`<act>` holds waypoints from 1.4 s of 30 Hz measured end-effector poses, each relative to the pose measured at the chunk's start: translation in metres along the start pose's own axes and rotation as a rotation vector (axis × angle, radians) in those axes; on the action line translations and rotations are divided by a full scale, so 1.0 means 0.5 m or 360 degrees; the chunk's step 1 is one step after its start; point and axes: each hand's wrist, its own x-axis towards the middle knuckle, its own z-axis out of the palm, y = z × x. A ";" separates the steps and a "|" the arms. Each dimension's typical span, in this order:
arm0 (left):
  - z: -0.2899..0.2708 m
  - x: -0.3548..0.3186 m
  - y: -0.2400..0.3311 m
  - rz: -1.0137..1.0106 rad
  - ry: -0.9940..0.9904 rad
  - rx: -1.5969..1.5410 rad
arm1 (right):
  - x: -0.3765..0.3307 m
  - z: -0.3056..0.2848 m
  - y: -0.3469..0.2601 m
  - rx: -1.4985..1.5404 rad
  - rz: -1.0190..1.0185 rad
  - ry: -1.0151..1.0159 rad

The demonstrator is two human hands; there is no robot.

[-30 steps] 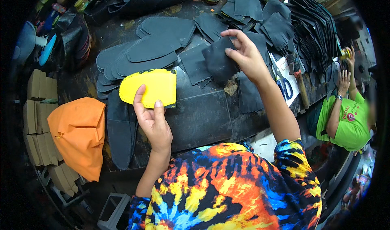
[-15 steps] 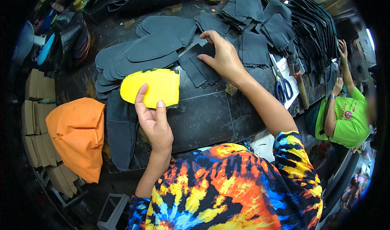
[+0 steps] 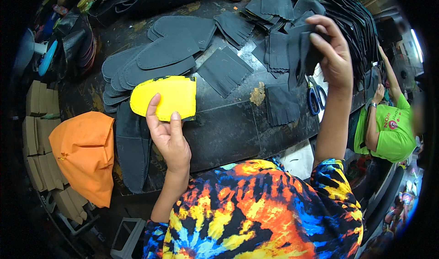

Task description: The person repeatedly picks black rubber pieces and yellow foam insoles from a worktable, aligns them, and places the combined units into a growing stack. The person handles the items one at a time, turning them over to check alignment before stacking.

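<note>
My left hand (image 3: 170,137) is closed on a bright yellow piece (image 3: 162,96) with a rounded left end and dark edging, pinched by its near edge. My right hand (image 3: 336,53) is raised over the right part of the table, its curled fingers holding dark leather pieces (image 3: 299,53) that hang down. Below these lies a small stack of dark leather pieces (image 3: 282,104) with notched edges. Nearer the middle, flat rectangular leather pieces (image 3: 225,71) overlap. Rounded leather pieces (image 3: 167,51) with stitch marks are fanned out beyond the yellow piece.
Blue-handled scissors (image 3: 314,99) lie under my right wrist. A large pile of black leather (image 3: 350,30) fills the far right. An orange cloth (image 3: 84,153) hangs by the left edge, near stacked tan blocks (image 3: 43,135). A co-worker in a green shirt (image 3: 384,131) is at the right.
My right hand has moved from mid-table to the right, and dark leather pieces now hang from it. The small stack formerly behind my forearm shows. My left hand stays on the yellow piece.
</note>
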 end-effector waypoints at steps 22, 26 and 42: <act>-0.006 0.000 -0.001 -0.0005 -0.0038 0.0052 | 0.001 0.280 0.167 -0.0677 0.0290 -0.0515; -0.003 -0.002 0.002 -0.0005 -0.0008 0.0054 | 0.012 0.275 0.177 0.0405 0.0526 -0.0392; -0.016 0.000 -0.006 -0.0029 -0.0043 0.0126 | -0.069 0.117 0.040 0.3108 -0.0009 -0.0501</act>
